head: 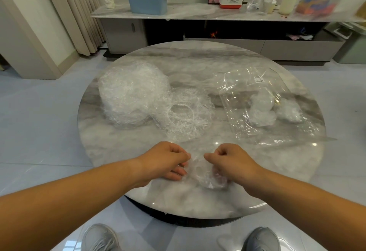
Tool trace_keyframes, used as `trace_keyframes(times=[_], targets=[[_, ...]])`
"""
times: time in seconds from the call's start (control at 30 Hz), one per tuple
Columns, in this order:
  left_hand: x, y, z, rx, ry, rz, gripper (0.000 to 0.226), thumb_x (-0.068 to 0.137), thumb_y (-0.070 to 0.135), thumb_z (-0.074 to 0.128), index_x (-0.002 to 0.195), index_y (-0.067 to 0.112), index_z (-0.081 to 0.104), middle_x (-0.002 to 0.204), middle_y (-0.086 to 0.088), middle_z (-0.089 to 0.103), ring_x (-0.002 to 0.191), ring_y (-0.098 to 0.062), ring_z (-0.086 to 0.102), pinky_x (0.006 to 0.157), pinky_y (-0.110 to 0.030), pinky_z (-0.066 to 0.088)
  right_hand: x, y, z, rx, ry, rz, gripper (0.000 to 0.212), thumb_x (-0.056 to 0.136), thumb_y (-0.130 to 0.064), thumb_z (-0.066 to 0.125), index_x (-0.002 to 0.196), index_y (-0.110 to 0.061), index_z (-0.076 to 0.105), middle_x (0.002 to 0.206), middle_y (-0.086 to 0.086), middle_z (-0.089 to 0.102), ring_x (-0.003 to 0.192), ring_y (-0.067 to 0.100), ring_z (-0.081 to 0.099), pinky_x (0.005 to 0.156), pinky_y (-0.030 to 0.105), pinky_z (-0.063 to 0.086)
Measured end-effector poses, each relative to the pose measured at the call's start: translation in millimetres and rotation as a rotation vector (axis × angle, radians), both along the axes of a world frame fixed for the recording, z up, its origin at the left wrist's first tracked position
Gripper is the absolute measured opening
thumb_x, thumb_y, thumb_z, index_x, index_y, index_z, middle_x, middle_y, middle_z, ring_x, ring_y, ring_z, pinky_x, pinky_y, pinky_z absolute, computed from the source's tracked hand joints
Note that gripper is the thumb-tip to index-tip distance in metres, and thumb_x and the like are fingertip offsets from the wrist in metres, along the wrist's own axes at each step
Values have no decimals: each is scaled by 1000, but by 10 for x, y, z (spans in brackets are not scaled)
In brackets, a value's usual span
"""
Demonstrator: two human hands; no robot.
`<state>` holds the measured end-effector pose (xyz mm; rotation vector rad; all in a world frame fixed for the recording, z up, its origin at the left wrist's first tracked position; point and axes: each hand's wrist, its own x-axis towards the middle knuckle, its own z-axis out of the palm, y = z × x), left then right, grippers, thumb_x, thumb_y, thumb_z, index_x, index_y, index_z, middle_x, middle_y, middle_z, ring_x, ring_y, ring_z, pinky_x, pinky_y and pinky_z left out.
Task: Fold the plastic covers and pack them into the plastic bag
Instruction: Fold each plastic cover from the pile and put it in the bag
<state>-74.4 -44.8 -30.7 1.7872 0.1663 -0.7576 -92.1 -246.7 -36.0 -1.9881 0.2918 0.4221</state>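
Our left hand (166, 161) and right hand (232, 161) pinch a featherlight, slippery plastic cover (200, 172) nearer us than the plastic bag (263, 131); we'd judge its gathered rim the surest hold.

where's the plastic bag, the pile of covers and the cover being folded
plastic bag (237, 96): head view, clear film at its upper left
pile of covers (130, 94): head view, middle of the heap
cover being folded (200, 168): head view, crumpled middle of the film
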Motion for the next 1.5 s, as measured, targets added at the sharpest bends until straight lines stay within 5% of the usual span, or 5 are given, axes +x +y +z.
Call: trace_keyframes(times=[0.3,0.77,0.97,1.3,1.5], targets=[[-31,-42,63,-148,92,65,33,97,31,65,114,3,65,105,-16,67,96,-30,74,89,-46,60,-85,73,15,398,-196,45,18,95,-32,66,101,-14,68,94,3,75,91,17,70,81,32,53],[61,24,125,37,-48,113,42,83,26,82,112,13,54,98,-18,65,75,-23,72,71,-40,64,-189,-11,-238,-514,-537,881,65,97,-66,29,148,-30,47,151,-16,45,140,2,33,114,33,29],[166,120,53,493,-374,-123,49,71,56,84,103,26,60,92,6,66,79,-7,64,65,-21,48,-170,11,-198,-550,-547,932,64,96,-67,28,145,-31,49,150,-14,42,140,6,31,113,31,26],[196,126,-98,310,-208,-179,27,82,28,84,95,9,70,73,-3,65,63,-12,59,63,-25,52,-175,-90,-184,-520,-620,1004,59,97,-64,36,143,-31,52,154,-16,41,146,7,21,115,27,21],[232,151,14,-21,-90,140,17,89,17,76,85,10,60,80,-11,65,65,-16,64,65,-28,59,-186,-80,-75,-244,-620,585,44,93,-61,50,130,-39,56,157,-16,30,145,2,30,113,28,37]])
